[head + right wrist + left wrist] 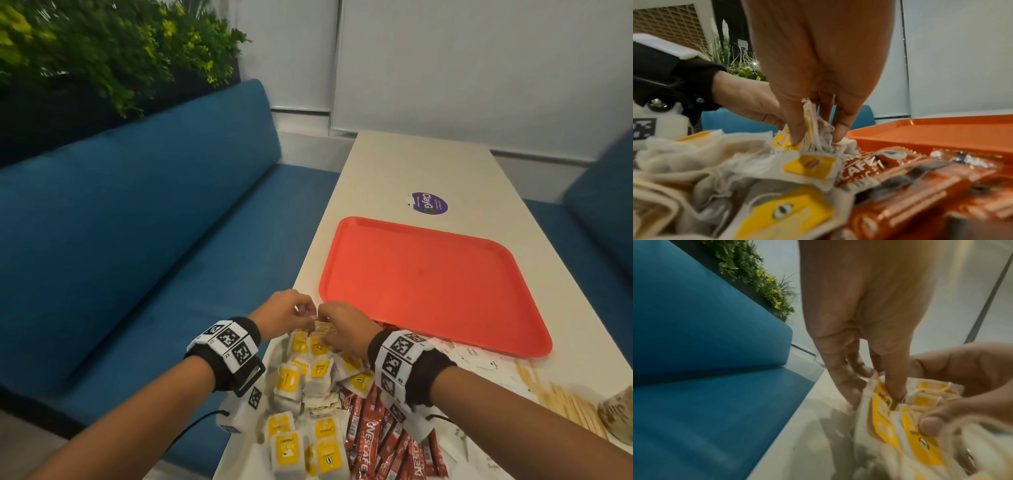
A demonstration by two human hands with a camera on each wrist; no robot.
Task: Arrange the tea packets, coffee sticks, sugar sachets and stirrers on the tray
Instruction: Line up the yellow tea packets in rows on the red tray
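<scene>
My left hand (pixel 281 313) and right hand (pixel 344 329) pinch one bunch of yellow-labelled white paper tea packets (pixel 812 129) off the pile's far end, probably to carry them together. At two o'clock the flat orange-red plastic tray (pixel 428 277) holds nothing; red foil coffee sticks (pixel 368 442), white sugar sachets (pixel 476 359) and pale wooden stirrers (pixel 568 404) lie on the cream table (pixel 411 164).

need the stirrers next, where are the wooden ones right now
In the head view the wooden stirrers lie on the table's near right side, just past the red tray's near right corner, beside the white sugar sachets.
</scene>
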